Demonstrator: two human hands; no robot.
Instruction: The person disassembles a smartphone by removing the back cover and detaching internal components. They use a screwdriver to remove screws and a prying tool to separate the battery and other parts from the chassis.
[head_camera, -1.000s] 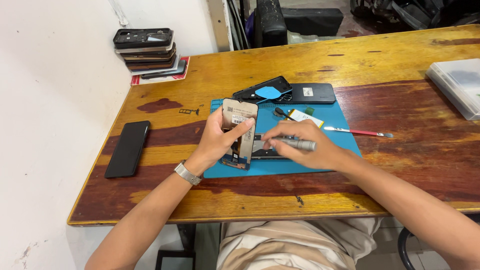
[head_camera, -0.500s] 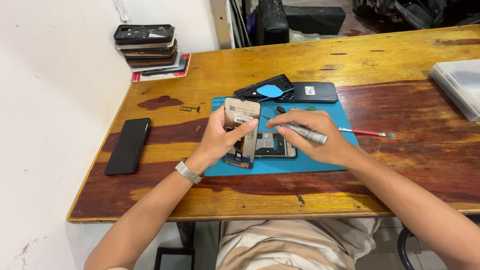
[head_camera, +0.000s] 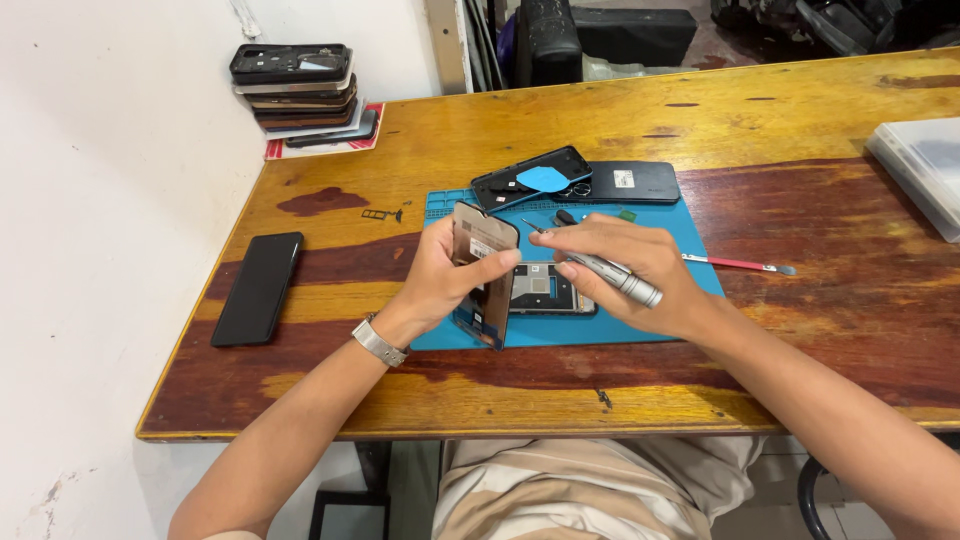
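Head camera looks down on a blue work mat (head_camera: 690, 255) laid on a wooden table (head_camera: 800, 110). The left hand (head_camera: 440, 285) is clamped on a lifted phone display panel (head_camera: 482, 270), thumb on the near face and fingers behind, holding it tilted up on its lower edge beside the opened phone body (head_camera: 545, 290) that lies flat on the mat. The right hand (head_camera: 630, 270) is closed around a silver precision screwdriver (head_camera: 600, 270), its tip pointing toward the panel's upper edge.

The main risk, as I judge it, is the joint between panel and body: if a ribbon cable links them there, which I cannot tell, swinging the panel further could strain or tear it. A slip of the driver tip could scratch the panel or the exposed board. Loose screws could roll off the mat; none are clear enough to identify. Red-handled tweezers (head_camera: 740, 264) lie just beside the right wrist and could be knocked.
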